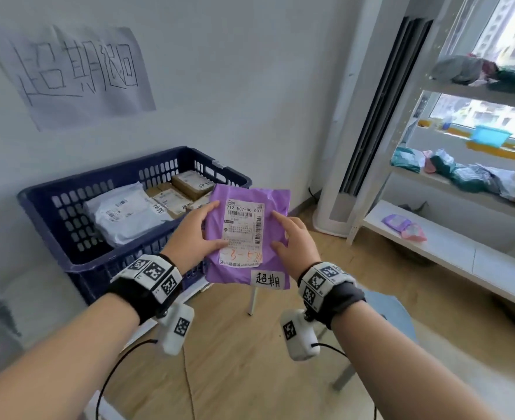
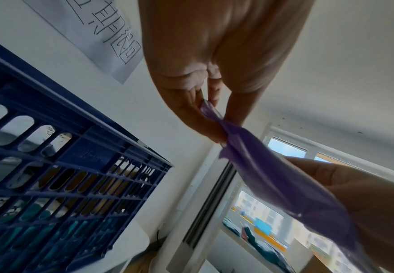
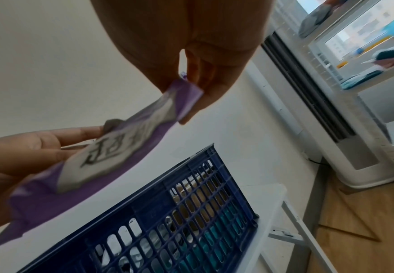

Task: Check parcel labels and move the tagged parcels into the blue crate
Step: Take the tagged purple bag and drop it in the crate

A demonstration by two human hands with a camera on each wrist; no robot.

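Purple plastic film wraps the parcel [image 1: 244,237] under inspection, a flat mailer bag held up between both hands with its printed face turned toward the head camera, presumably so the writing can be read. The left hand [image 1: 194,234] pinches the left edge, thumb across the front and fingers behind, and the right hand [image 1: 292,241] grips the right edge the same way; both wrist views show thumb and fingers closed on the thin film. A white shipping label [image 1: 242,233] with barcodes covers the middle of the bag, and a smaller handwritten tag [image 1: 269,279] sits at its lower right corner, which suggests that this parcel counts as tagged. The parcel hangs in the air just right of and in front of the blue crate [image 1: 68,192], not yet inside it. The crate stands on a white table [image 3: 268,212] against the wall and already holds a white mailer bag [image 1: 123,213] and several brown cardboard boxes [image 1: 189,183], some bearing similar handwritten tags. Above it a handwritten paper sign [image 1: 74,74] is fixed to the wall, likely marking the spot for such parcels. To the right, a white shelf unit [image 1: 450,253] carries more soft mailer bags, among them another purple one [image 1: 397,222].
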